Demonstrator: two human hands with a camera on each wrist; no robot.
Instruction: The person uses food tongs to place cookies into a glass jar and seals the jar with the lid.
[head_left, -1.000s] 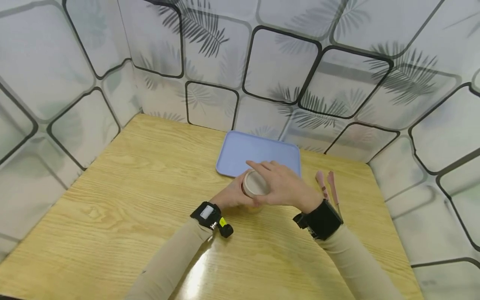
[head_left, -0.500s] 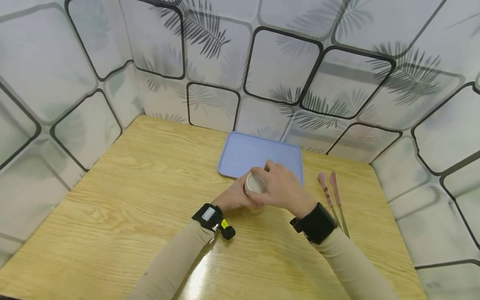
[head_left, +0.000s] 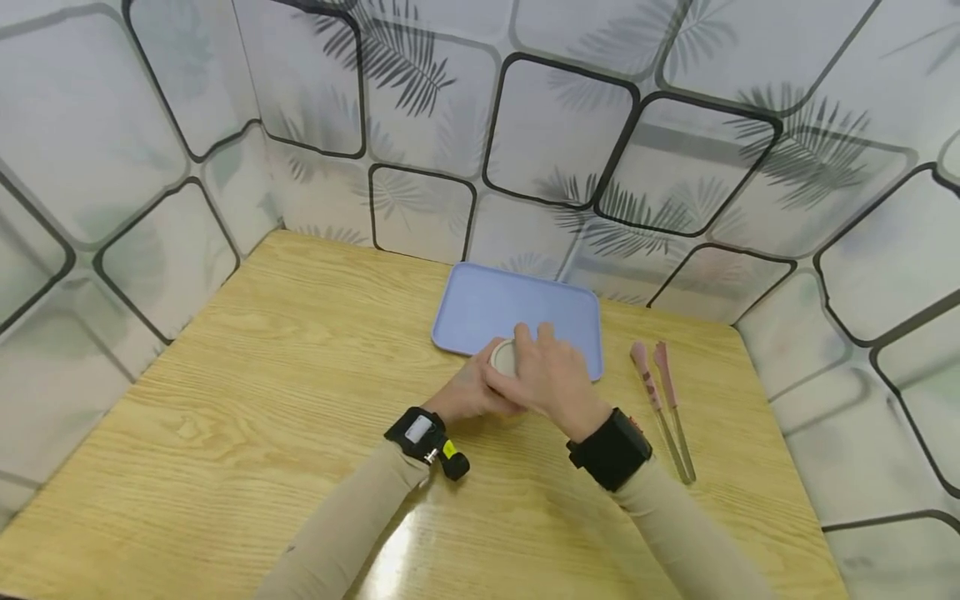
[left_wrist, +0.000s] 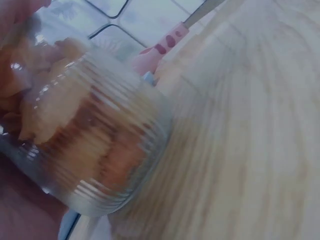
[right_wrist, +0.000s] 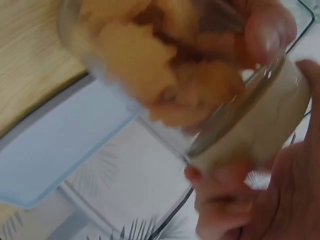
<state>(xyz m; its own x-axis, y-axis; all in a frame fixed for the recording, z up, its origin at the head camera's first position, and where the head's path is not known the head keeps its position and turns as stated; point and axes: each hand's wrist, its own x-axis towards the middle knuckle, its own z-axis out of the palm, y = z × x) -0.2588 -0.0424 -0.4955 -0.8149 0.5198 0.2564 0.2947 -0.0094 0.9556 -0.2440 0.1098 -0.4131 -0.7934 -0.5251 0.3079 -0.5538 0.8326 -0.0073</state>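
Note:
My left hand (head_left: pixel 467 392) grips a clear ribbed glass jar (left_wrist: pixel 95 135), packed with orange-brown, crisp-looking pieces. A cream lid (right_wrist: pixel 262 117) sits at the jar's mouth, its rim right against the glass in the right wrist view. Curled over that lid, the fingers and thumb of my right hand (head_left: pixel 552 375) hold it by its sides. From the head view only part of the lid's round top shows between the hands, and the jar's body is mostly hidden below them. The left wrist view has the jar's base close over the wooden table (left_wrist: pixel 240 140).
Behind the hands, a blue-lilac tray (head_left: pixel 480 304) lies near the back wall. Two utensils with pink handles, one spotted (head_left: pixel 647 379) and one plainer (head_left: pixel 667 379), lie at the right with their metal ends toward me. Patterned white sheeting (head_left: pixel 420 208) encloses the table.
My right hand has turned on the lid, its fingers shifting round from spread to curled and its wrist swinging inward. More of the utensils shows now. The left hand keeps its hold on the jar.

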